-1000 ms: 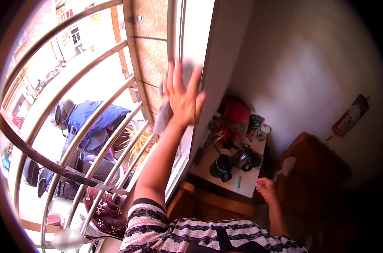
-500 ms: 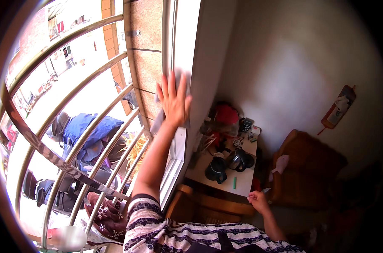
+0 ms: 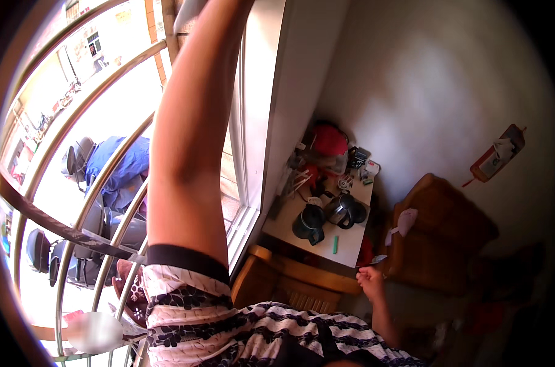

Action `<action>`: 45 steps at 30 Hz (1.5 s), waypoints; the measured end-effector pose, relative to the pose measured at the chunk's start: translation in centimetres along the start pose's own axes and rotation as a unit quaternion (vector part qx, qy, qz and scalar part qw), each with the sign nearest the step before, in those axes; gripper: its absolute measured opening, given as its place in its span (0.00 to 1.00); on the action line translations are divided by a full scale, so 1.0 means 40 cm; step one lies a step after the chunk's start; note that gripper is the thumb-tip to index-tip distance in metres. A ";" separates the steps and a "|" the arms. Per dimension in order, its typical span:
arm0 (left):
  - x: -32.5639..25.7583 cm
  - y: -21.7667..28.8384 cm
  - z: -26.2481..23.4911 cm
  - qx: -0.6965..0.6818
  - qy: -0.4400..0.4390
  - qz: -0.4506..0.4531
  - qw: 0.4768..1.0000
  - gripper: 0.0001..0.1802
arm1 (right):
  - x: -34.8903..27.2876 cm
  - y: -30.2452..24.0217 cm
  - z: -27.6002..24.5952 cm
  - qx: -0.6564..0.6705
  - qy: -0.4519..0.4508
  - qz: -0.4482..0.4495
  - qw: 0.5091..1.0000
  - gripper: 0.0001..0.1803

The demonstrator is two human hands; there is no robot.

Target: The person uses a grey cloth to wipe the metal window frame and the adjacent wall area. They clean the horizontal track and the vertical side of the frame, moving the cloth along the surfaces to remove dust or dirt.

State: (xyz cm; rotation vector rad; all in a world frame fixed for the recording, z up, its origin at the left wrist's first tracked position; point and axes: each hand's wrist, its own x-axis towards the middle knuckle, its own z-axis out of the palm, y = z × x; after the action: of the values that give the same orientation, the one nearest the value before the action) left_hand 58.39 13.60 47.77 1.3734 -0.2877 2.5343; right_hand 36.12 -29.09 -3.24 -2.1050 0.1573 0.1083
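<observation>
At 12 o'clock, left arm (image 3: pixel 192 122) stretched up along window frame (image 3: pixel 256 92), hand out of view, grip unknowable; grey cloth (image 3: pixel 188 12) at top edge. Right hand (image 3: pixel 370 282) loosely curled, empty, at 5 o'clock beside small table (image 3: pixel 351 244). Probably mid-wipe, upper pane in hand, extent done unclear

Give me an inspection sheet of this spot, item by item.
Surface: small white table under the window frame.
Job's things: grey cloth at the top edge, by the raised left arm.
Clutter: two dark kettles, a red bag, a green marker.
Hands: left hand out of frame; right hand low by the table, grip unclear.
Cables: nothing seen.
Surroundings: curved window bars, scooters outside, brown chair, wooden chair.
</observation>
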 end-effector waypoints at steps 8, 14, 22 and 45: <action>-0.597 0.030 -0.347 0.022 -0.163 -0.070 0.984 0.28 | 0.015 0.037 -0.008 -0.062 -0.030 0.013 0.998 0.09; -0.676 0.071 -0.426 0.064 -0.207 -0.111 0.970 0.24 | 0.030 0.091 -0.005 -0.185 -0.026 -0.095 0.978 0.13; -0.091 0.068 -0.090 0.139 -0.140 -0.055 0.979 0.21 | 0.069 0.021 0.001 -0.146 0.038 -0.047 0.987 0.12; 0.218 -0.008 -0.014 0.212 -0.437 -0.138 0.863 0.25 | 0.122 0.026 0.036 -0.145 0.055 -0.159 0.975 0.12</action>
State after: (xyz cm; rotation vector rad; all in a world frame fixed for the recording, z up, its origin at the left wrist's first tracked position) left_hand 53.42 15.11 54.83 2.4637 0.3297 1.6381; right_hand 40.76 -28.73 -5.56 -2.3998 -0.1403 -0.1888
